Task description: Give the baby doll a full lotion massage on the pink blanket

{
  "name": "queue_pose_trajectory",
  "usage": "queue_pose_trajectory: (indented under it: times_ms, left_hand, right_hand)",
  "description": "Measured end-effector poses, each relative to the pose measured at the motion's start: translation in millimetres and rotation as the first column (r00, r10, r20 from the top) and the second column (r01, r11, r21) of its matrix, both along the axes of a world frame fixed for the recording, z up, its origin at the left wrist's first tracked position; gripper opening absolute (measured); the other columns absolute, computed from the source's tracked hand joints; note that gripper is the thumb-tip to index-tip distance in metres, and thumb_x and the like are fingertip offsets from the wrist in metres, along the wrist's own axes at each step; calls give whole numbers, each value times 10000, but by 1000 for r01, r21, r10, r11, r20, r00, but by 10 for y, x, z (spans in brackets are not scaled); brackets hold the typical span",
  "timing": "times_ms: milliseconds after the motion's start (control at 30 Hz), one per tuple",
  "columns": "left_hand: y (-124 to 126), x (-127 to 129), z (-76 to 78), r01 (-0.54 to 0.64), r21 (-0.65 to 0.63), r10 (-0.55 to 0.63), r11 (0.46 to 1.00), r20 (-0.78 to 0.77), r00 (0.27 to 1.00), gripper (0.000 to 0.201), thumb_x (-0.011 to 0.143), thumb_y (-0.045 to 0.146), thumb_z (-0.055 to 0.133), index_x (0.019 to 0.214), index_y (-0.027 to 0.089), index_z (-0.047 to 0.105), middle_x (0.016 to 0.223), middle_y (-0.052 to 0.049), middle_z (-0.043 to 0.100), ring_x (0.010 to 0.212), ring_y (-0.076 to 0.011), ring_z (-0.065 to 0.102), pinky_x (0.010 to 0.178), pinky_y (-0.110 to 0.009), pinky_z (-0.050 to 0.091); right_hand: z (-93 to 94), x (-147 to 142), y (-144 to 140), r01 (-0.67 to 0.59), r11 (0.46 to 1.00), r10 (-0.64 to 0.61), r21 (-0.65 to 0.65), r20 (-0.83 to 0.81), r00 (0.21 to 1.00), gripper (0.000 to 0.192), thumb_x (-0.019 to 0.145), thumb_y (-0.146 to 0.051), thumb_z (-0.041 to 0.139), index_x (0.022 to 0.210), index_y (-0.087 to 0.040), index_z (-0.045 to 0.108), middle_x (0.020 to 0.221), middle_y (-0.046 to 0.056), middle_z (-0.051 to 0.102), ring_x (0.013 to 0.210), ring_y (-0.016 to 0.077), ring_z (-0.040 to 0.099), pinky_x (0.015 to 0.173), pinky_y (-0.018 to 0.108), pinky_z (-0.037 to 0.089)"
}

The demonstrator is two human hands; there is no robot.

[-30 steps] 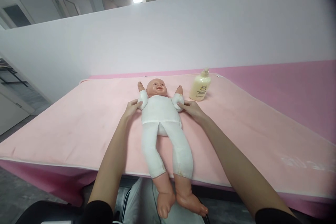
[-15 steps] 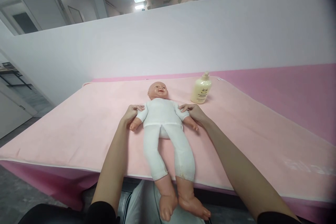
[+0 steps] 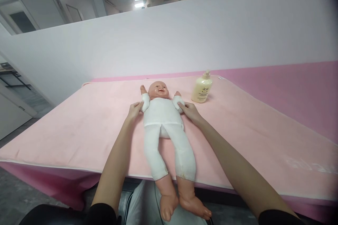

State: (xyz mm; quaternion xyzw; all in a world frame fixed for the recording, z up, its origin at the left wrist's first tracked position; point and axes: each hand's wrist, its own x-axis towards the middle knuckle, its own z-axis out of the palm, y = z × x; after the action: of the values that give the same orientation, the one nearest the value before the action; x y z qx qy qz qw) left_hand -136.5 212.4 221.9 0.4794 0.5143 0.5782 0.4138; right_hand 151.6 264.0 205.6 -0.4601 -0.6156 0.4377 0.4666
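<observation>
A baby doll (image 3: pixel 163 112) with a white cloth body lies on its back on the pink towel (image 3: pixel 92 123), its head away from me and its feet hanging past the front edge. My left hand (image 3: pixel 135 109) is closed on the doll's arm at the left, fingers around the white sleeve near the elbow. On the other side my right hand (image 3: pixel 190 110) pinches the doll's other arm at the sleeve. Both doll arms are bent upward, the small hands raised beside the head. My thumbs and fingertips are partly hidden behind the sleeves.
A pale yellow pump bottle (image 3: pixel 202 89) stands on the towel to the right of the doll's head. Behind the table rises a white partition wall (image 3: pixel 185 42). A pink cover (image 3: pixel 52 182) hangs over the front left edge.
The doll's arms have swung from lying down beside its body to pointing up beside its head. My hands have turned with them, still holding the sleeves.
</observation>
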Motion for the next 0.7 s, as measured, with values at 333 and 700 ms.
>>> queue_pose_trajectory:
  times_ms: [333, 700]
  left_hand:
    - [11, -17, -18, 26, 10, -26, 1000, -37, 999, 395, 719, 546, 651, 766, 154, 659, 695, -23, 618, 635, -132, 530, 606, -244, 404]
    - [-104, -123, 57, 235, 15, -235, 972, 1, 972, 422, 528, 186, 789, 945, 154, 730, 983, -68, 704, 908, -215, 617, 841, -334, 460]
  right_hand:
    - [40, 32, -35, -89, 992, 76, -92, -134, 988, 520, 619, -597, 725, 902, -161, 692, 927, 56, 699, 813, 174, 611, 718, 268, 486]
    - [122, 169, -104, -278, 953, 243, -123, -237, 941, 364, 535, -279, 811, 880, -188, 739, 930, 33, 716, 875, 186, 639, 854, 319, 505]
